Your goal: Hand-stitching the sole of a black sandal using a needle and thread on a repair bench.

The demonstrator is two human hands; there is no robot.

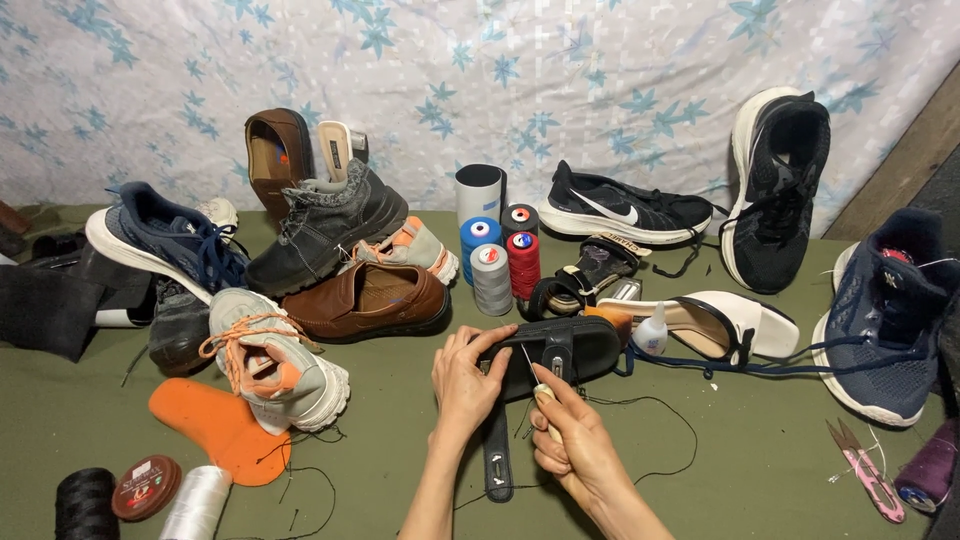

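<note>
The black sandal [560, 352] is gripped at its near end by the left hand [468, 385], long axis running left to right. The awl [541, 393] is pinched in the right hand [575, 450], tip raised against the sandal's strap.

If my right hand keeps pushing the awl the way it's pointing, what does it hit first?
Most likely the black leather sandal itself: the right hand aims the awl up at its strap, which the left hand steadies.

Head view, looking down, probably close
</note>
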